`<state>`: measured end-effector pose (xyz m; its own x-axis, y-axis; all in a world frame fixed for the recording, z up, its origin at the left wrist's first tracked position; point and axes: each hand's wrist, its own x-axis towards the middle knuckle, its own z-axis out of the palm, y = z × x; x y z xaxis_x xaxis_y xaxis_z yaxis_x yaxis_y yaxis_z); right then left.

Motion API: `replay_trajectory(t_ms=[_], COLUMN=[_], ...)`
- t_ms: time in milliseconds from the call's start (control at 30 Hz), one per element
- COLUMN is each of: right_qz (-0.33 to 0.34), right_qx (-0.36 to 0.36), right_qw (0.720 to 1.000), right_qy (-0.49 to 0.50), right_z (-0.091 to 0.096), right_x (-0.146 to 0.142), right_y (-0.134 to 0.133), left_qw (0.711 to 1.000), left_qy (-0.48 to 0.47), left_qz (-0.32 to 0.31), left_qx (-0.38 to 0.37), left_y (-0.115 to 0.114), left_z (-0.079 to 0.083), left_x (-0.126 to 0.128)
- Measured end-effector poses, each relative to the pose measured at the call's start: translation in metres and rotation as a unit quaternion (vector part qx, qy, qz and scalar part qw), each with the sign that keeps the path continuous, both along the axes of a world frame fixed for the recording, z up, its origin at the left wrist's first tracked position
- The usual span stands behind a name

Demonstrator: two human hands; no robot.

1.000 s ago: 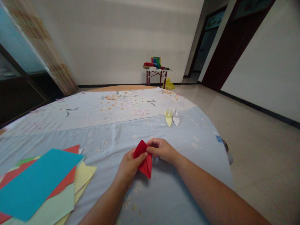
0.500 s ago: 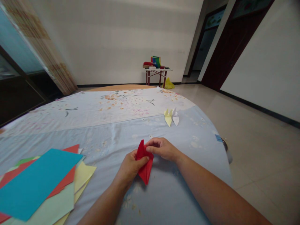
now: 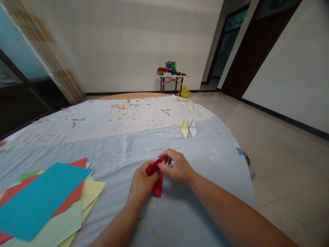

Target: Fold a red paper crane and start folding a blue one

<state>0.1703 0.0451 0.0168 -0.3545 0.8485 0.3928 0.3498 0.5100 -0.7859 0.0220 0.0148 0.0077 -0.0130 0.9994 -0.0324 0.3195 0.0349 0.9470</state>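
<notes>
A piece of folded red paper (image 3: 158,187) is held over the blue cloth between my two hands. My left hand (image 3: 144,178) grips it from the left, thumb across its front. Closed on its upper tip are the thumb and fingers of my right hand (image 3: 177,167). Fingers cover much of the paper's upper half, so its exact folds are hard to see. Farther off on the right stand two folded paper figures, one yellow (image 3: 184,129) and one white (image 3: 192,128), side by side with pointed tops.
At the left lies a loose stack of coloured sheets, with a blue sheet (image 3: 46,202) on top and yellow paper (image 3: 91,193) sticking out. A floral cloth (image 3: 138,113) covers the round table. By the far wall stands a small table (image 3: 172,77) bearing several items.
The red paper's upper tip has come down and bends over toward the right, under my fingers. My left hand has shifted slightly left and up. The paper figures have not moved.
</notes>
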Motion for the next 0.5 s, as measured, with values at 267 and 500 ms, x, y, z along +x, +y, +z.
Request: replay_trajectory(t_ms=[267,500], right_qz=[-0.078,-0.013], right_qx=[0.099,0.054], right_qw=[0.991,0.998], right_qy=[-0.054,-0.002], right_z=[-0.001,0.002], right_x=[-0.005,-0.001], right_y=[-0.007,-0.003], left_qw=[0.993,0.998], left_qy=[0.103,-0.04], left_qz=[0.009,-0.034], left_qx=[0.053,-0.03], left_y=[-0.01,-0.003], left_z=[0.015,0.003], left_x=[0.006,0.005])
